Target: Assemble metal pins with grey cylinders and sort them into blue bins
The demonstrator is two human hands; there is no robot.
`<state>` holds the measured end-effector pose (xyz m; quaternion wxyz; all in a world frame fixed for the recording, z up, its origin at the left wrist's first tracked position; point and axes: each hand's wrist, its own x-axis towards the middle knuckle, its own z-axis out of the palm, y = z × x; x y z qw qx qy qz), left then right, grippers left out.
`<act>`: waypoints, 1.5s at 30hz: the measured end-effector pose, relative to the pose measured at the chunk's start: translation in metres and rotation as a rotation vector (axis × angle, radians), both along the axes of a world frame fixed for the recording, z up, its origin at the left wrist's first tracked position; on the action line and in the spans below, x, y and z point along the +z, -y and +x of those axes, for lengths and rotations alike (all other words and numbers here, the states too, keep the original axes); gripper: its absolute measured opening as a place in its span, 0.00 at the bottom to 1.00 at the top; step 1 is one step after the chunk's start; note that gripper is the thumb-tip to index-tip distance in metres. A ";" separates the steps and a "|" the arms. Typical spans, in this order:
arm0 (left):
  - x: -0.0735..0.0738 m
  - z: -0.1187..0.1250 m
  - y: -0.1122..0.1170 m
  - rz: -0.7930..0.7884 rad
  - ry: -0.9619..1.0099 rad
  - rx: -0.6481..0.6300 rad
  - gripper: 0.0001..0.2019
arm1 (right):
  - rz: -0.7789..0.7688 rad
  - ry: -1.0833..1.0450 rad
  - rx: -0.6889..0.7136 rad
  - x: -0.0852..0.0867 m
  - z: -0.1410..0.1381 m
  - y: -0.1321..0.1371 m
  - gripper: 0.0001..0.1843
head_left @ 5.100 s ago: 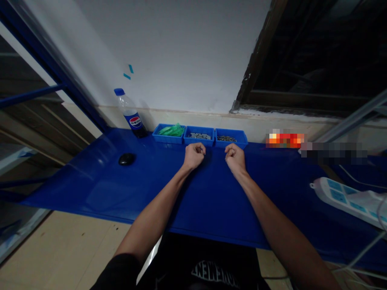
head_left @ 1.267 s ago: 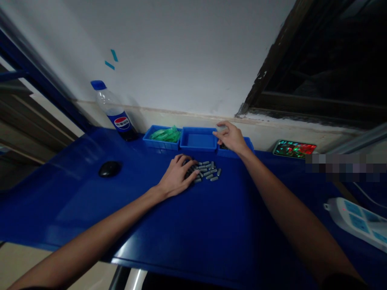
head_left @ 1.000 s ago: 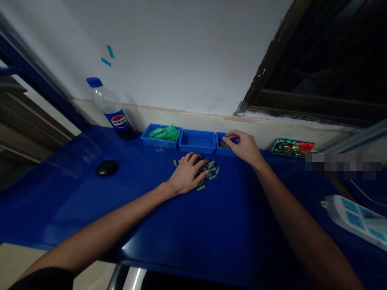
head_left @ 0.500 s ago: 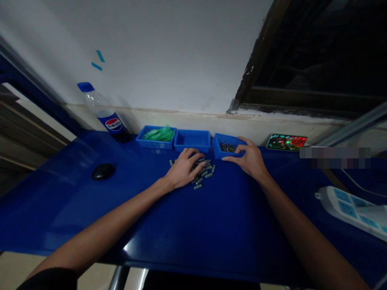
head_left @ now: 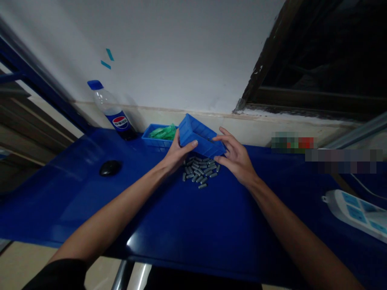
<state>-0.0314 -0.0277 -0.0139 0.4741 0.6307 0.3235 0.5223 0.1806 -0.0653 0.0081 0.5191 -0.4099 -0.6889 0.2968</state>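
Observation:
A blue plastic bin is held up off the table between both hands, tilted with its right end low. My left hand grips its left end, thumb pressed on the front wall. My right hand closes around the lower right end, fingertips over the rim and thumb under the corner. Little of the bin's inside shows, so its contents are hard to make out. Beneath it, a pile of short grey metal cylinders lies on the blue table.
At the back left, a second blue bin holds crumpled green plastic. A Pepsi bottle stands beside it, with a black computer mouse nearer me. On the right lies a white power strip; the wall bounds the table's back.
The right-hand bin of small metal pieces has left its place; a bin is now raised and tilted over the pile. My left hand has moved from the cylinders onto this bin.

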 end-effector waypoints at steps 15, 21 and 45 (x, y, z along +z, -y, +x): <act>0.009 -0.057 0.002 0.030 0.024 0.068 0.47 | 0.056 0.536 -0.289 -0.083 -0.018 0.003 0.06; 0.023 -0.058 0.012 0.069 -0.180 -0.020 0.47 | 0.044 0.543 -0.294 -0.088 -0.020 0.001 0.08; 0.056 -0.008 0.018 0.173 -0.615 0.045 0.52 | -0.050 -0.146 -0.269 -0.069 -0.010 0.005 0.17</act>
